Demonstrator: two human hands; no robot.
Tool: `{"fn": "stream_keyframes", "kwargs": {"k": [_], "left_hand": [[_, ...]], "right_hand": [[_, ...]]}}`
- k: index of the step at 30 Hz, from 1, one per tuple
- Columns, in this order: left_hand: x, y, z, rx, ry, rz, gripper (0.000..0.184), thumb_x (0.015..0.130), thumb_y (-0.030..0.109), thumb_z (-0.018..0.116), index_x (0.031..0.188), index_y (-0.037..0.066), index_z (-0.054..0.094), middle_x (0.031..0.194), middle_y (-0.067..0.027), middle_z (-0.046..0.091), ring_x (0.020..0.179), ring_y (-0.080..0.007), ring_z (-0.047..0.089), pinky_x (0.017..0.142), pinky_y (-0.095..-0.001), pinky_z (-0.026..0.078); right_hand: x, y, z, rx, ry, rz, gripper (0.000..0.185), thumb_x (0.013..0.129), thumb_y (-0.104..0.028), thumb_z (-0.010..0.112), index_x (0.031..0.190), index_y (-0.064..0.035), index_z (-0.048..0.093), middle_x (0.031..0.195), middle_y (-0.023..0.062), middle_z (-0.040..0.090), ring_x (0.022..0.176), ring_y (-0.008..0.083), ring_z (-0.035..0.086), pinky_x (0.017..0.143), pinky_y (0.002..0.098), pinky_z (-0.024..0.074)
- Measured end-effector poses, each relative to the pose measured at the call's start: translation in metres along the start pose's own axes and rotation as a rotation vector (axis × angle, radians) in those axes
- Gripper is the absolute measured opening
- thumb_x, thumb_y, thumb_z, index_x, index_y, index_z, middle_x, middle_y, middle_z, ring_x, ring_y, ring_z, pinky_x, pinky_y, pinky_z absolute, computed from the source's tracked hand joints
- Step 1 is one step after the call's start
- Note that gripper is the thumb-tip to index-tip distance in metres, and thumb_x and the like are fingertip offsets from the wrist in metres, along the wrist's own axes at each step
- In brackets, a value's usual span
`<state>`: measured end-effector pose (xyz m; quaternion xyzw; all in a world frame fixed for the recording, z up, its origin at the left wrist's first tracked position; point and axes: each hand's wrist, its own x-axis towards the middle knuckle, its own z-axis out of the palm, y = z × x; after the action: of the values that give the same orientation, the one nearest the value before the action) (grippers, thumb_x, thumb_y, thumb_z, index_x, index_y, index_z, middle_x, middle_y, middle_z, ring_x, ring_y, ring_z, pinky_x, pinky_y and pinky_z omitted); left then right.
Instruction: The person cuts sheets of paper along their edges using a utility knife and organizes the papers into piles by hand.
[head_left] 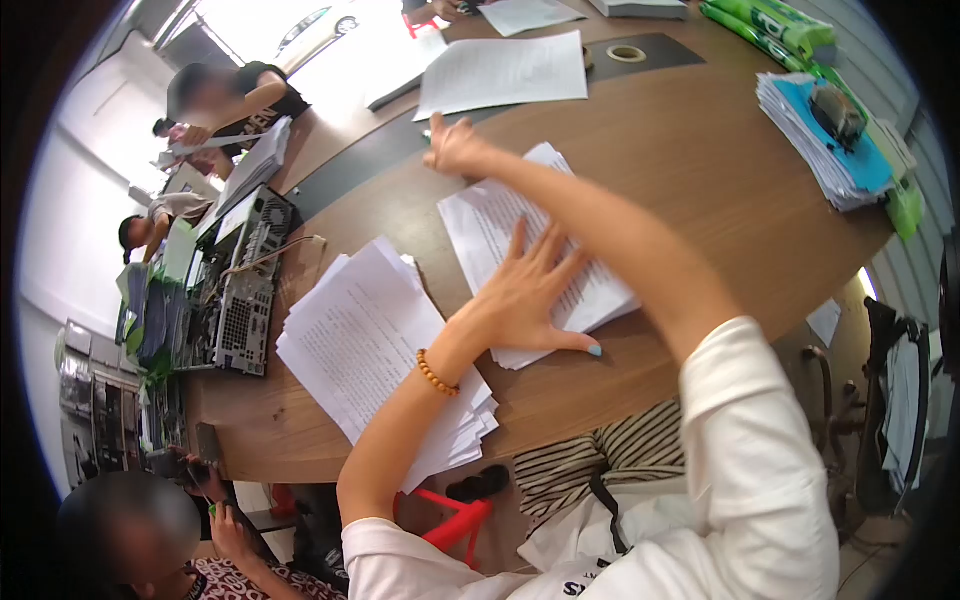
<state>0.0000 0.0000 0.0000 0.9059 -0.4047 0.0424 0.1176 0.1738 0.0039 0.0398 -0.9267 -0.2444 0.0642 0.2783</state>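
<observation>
My left hand [532, 298] lies flat with fingers spread on a stack of printed paper [490, 225], and a beaded bracelet [437, 372] circles that wrist. Crossing above the same stack, my right forearm reaches up and to the left. Beyond the stack's upper left edge is my right hand [460, 150], its fingers bent and partly apart, with no held object visible. To the left, a second, uneven pile of printed sheets [365, 340] rests on the wooden table [660, 150], partly behind my left forearm.
An opened computer case [245, 290] stands at the left. Across the table are a printed sheet [505, 75] and a tape roll [627, 54]. Papers with a blue sheet [815, 110] and green packages [775, 35] lie at the right. People sit left; one [240, 100] handles papers.
</observation>
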Motion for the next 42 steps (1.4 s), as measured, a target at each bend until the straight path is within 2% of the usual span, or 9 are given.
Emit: {"fn": "stream_keyframes", "kwargs": {"k": [1,2,3,8,12,16,18,22,42], "left_hand": [[0.000,0.003,-0.005,0.018,-0.033,-0.044,0.113,0.064,0.071,0.061,0.145,0.007,0.013,0.147,-0.0259,0.011,0.138,-0.0375,0.004,0.109,-0.0560,0.003],[0.000,0.004,-0.011,0.003,-0.049,-0.061,0.113,0.063,0.070,0.061,0.145,0.007,0.015,0.146,-0.0270,0.011,0.138,-0.0378,0.007,0.109,-0.0556,0.004],[0.002,-0.001,-0.016,0.061,-0.072,-0.066,0.113,0.062,0.070,0.062,0.145,0.008,0.015,0.146,-0.0273,0.012,0.137,-0.0379,0.009,0.109,-0.0552,0.004],[0.007,0.006,-0.005,-0.001,-0.029,-0.059,0.109,0.061,0.061,0.065,0.144,0.009,0.018,0.145,-0.0297,0.015,0.137,-0.0391,0.013,0.109,-0.0560,0.006],[0.006,0.005,-0.010,-0.033,-0.041,-0.061,0.101,0.062,0.049,0.065,0.144,0.009,0.021,0.143,-0.0309,0.018,0.136,-0.0406,0.015,0.108,-0.0569,0.008],[0.007,-0.001,-0.014,-0.023,-0.048,-0.059,0.098,0.061,0.046,0.059,0.143,0.009,0.021,0.145,-0.0272,0.017,0.135,-0.0399,0.015,0.108,-0.0579,0.007],[0.005,-0.004,-0.005,-0.023,-0.023,-0.062,0.096,0.061,0.051,0.050,0.143,0.010,0.023,0.145,-0.0256,0.020,0.135,-0.0393,0.019,0.108,-0.0585,0.008],[0.003,-0.006,0.000,-0.039,0.009,-0.058,0.093,0.063,0.055,0.041,0.142,0.011,0.025,0.144,-0.0241,0.023,0.133,-0.0398,0.023,0.108,-0.0591,0.008],[0.001,-0.010,0.003,-0.012,0.038,-0.014,0.091,0.063,0.053,0.043,0.144,0.015,0.023,0.143,-0.0245,0.024,0.133,-0.0399,0.022,0.108,-0.0608,0.010]], "right_hand": [[-0.013,0.012,-0.018,0.166,-0.025,0.046,0.068,0.081,-0.042,0.060,0.126,-0.0038,0.028,0.100,0.0266,0.058,0.075,0.0296,0.066,0.063,0.0385,0.0544],[-0.024,0.030,-0.034,0.351,-0.029,0.010,0.059,0.083,-0.039,0.057,0.120,-0.0017,0.031,0.084,0.0185,0.059,0.063,0.0235,0.063,0.057,0.0341,0.0524],[-0.043,0.044,-0.054,0.495,0.032,-0.076,0.053,0.086,-0.038,0.053,0.120,-0.0023,0.034,0.082,0.0143,0.057,0.068,0.0204,0.060,0.059,0.0333,0.0502],[-0.198,0.146,-0.103,0.260,0.362,-0.334,0.033,0.089,-0.025,0.053,0.116,-0.0067,0.049,0.083,0.0068,0.058,0.074,0.0163,0.056,0.067,0.0303,0.0444],[-0.325,0.161,-0.113,0.181,0.382,-0.143,0.029,0.075,-0.010,0.064,0.103,-0.0073,0.059,0.082,0.0091,0.061,0.071,0.0179,0.060,0.065,0.0292,0.0474],[-0.385,0.161,-0.088,0.015,0.476,-0.363,0.036,0.061,-0.007,0.071,0.096,-0.0102,0.064,0.079,0.0054,0.058,0.060,0.0186,0.056,0.053,0.0276,0.0461],[-0.397,0.154,-0.088,-0.110,0.484,-0.421,0.039,0.054,-0.006,0.074,0.091,-0.0127,0.067,0.080,0.0040,0.058,0.056,0.0156,0.055,0.046,0.0263,0.0444],[-0.401,0.152,-0.088,-0.149,0.443,-0.417,0.041,0.053,-0.006,0.074,0.092,-0.0128,0.067,0.080,0.0043,0.058,0.057,0.0156,0.055,0.047,0.0258,0.0453],[-0.389,0.155,-0.076,-0.122,0.496,-0.331,0.041,0.055,-0.002,0.073,0.095,-0.0098,0.067,0.081,0.0047,0.058,0.058,0.0149,0.054,0.047,0.0247,0.0443]]}}
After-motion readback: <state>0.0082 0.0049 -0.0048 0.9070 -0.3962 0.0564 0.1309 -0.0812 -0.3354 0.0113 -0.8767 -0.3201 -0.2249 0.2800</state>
